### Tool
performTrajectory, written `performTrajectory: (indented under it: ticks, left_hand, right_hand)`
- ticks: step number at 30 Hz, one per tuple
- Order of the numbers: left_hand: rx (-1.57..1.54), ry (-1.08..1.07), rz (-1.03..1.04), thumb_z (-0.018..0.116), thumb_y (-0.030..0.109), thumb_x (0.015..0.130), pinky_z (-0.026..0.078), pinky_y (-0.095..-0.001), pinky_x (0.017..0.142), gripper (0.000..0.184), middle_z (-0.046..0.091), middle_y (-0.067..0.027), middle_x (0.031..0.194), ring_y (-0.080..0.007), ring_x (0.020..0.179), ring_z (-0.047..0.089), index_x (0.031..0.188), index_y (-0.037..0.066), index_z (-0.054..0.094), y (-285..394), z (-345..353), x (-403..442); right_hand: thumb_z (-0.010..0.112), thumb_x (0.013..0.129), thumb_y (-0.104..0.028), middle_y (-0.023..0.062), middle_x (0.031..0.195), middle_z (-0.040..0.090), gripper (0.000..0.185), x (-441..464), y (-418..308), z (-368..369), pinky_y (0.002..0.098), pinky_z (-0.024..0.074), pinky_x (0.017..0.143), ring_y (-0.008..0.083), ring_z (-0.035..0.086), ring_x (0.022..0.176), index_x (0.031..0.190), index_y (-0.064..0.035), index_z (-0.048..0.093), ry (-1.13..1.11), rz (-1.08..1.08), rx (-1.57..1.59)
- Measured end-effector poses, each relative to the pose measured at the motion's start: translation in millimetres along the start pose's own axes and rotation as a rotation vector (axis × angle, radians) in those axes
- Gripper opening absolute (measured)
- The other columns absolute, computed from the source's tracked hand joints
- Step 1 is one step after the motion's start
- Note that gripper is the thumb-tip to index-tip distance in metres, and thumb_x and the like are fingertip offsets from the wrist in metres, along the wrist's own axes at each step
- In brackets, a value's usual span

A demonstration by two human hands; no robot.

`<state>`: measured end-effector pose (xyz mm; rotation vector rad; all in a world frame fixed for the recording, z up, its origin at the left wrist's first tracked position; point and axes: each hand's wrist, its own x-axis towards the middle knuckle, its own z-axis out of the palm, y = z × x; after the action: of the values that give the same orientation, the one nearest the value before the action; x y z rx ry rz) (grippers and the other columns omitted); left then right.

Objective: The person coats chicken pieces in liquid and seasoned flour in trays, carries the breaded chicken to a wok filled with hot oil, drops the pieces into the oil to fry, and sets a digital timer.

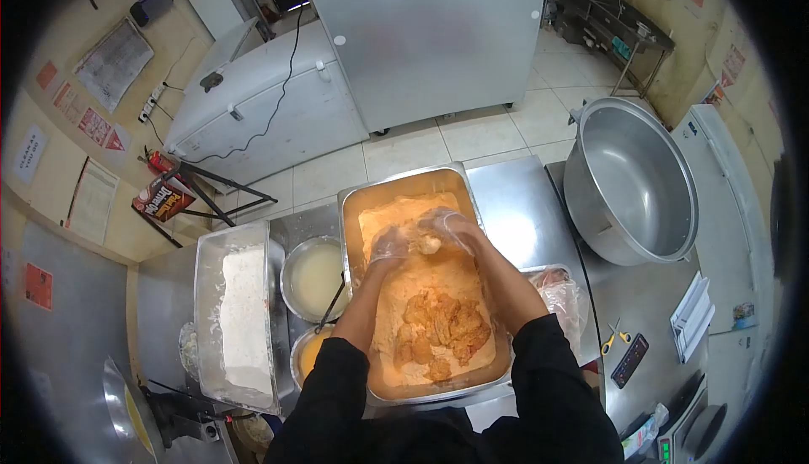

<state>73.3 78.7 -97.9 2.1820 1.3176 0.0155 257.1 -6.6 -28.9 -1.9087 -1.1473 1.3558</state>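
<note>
Left hand and right hand cupped around a coated piece, mid-frame, over the orange-flour pan. White-flour tub and liquid bowl crowd its left; steel table beneath. Large pot upper right, chest freezer upper left.

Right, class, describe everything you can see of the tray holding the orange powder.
The tray is a deep, rectangular, silvery pan, apparently metal, with rounded corners and a narrow rim. It sits upright on the counter, longer sides running away from the person. Orange powder covers its floor, coated pieces lying at the near end. The left hand and right hand are over the far half. A bowl sits by its left side; contact is unclear.
</note>
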Motion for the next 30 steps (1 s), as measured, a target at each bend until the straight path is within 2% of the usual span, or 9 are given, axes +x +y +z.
performTrajectory:
  ticks: [3, 4, 6, 10, 16, 19, 21, 25, 30]
  left_hand:
    - [0.224, 0.241, 0.43, 0.059, 0.031, 0.089, 0.049, -0.0465, 0.095, 0.036, 0.065, -0.0273, 0.112, -0.0403, 0.109, 0.062, 0.111, 0.003, 0.067, -59, 35, 20]
    - [0.303, 0.332, 0.569, 0.059, 0.032, 0.089, 0.048, -0.0467, 0.095, 0.037, 0.065, -0.0275, 0.112, -0.0407, 0.109, 0.061, 0.111, 0.003, 0.067, -63, 35, 18]
    - [-0.169, 0.24, 0.162, 0.062, 0.035, 0.087, 0.048, -0.0481, 0.094, 0.038, 0.064, -0.0268, 0.11, -0.0415, 0.105, 0.061, 0.107, 0.004, 0.069, -20, -7, -17]
    - [-0.032, 0.373, 0.227, 0.062, 0.038, 0.087, 0.048, -0.0478, 0.092, 0.04, 0.065, -0.0264, 0.107, -0.0401, 0.106, 0.06, 0.105, 0.003, 0.069, -25, -15, -36]
    - [0.02, 0.311, 0.379, 0.056, 0.031, 0.092, 0.049, -0.0464, 0.088, 0.026, 0.069, -0.0151, 0.098, -0.0351, 0.102, 0.064, 0.098, 0.01, 0.07, -60, 10, -34]
    - [0.276, 0.405, 0.608, 0.057, 0.02, 0.084, 0.047, -0.0437, 0.097, 0.029, 0.068, -0.0121, 0.106, -0.0319, 0.103, 0.063, 0.109, 0.011, 0.07, -73, 20, -37]
    - [0.15, 0.288, 0.431, 0.057, 0.022, 0.085, 0.046, -0.0433, 0.1, 0.031, 0.068, -0.0128, 0.11, -0.0323, 0.108, 0.062, 0.111, 0.01, 0.069, -60, 11, -48]
    - [-0.136, 0.362, 0.1, 0.058, 0.03, 0.089, 0.043, -0.0418, 0.105, 0.033, 0.066, -0.0144, 0.119, -0.0329, 0.113, 0.059, 0.113, 0.01, 0.069, -44, 5, -80]
    - [0.039, 0.349, 0.299, 0.06, 0.032, 0.09, 0.042, -0.0426, 0.106, 0.035, 0.064, -0.0165, 0.12, -0.034, 0.112, 0.059, 0.112, 0.006, 0.068, -91, 16, -62]
  right_hand:
    - [0.064, 0.09, -0.027, 0.0211, 0.118, 0.062, 0.04, -5, 5, -2, 0.0394, 0.0503, 0.087, 0.0291, 0.061, 0.107, 0.12, -0.0009, 0.061, -0.029, -0.008, 0.223]
    - [0.064, 0.089, -0.024, 0.0209, 0.119, 0.062, 0.038, 12, 22, 7, 0.0407, 0.0506, 0.088, 0.0318, 0.061, 0.109, 0.12, -0.002, 0.06, 0.194, -0.021, -0.105]
    - [0.067, 0.086, -0.018, 0.0216, 0.124, 0.059, 0.037, 4, 22, 13, 0.0439, 0.0508, 0.092, 0.0385, 0.059, 0.112, 0.118, -0.0032, 0.058, 0.493, -0.101, -0.428]
    - [0.069, 0.083, -0.021, 0.0219, 0.123, 0.06, 0.039, 3, 22, 16, 0.0435, 0.0511, 0.091, 0.037, 0.061, 0.11, 0.115, -0.0024, 0.058, 0.583, -0.167, -0.363]
    - [0.072, 0.079, -0.025, 0.0224, 0.123, 0.06, 0.044, 37, 40, 14, 0.0441, 0.0506, 0.093, 0.037, 0.061, 0.112, 0.117, -0.0034, 0.06, 0.088, -0.12, -0.669]
    - [0.062, 0.086, -0.021, 0.0209, 0.122, 0.062, 0.036, 16, 46, 31, 0.0434, 0.0516, 0.093, 0.0376, 0.062, 0.109, 0.118, -0.0036, 0.06, 0.237, -0.339, -1.0]
    - [0.052, 0.091, -0.013, 0.0192, 0.121, 0.063, 0.028, 20, 50, 42, 0.0411, 0.0541, 0.091, 0.0353, 0.065, 0.105, 0.117, -0.0036, 0.061, 0.413, -0.701, -1.125]
    - [0.049, 0.092, -0.006, 0.0189, 0.122, 0.063, 0.027, 36, 40, 56, 0.0382, 0.0562, 0.087, 0.0326, 0.067, 0.104, 0.115, -0.0042, 0.062, 0.175, -0.415, -1.187]
    - [0.058, 0.086, -0.01, 0.0205, 0.111, 0.067, 0.024, 49, 45, 41, 0.0376, 0.0564, 0.084, 0.0318, 0.066, 0.105, 0.108, -0.0055, 0.066, 0.238, -0.338, -1.261]
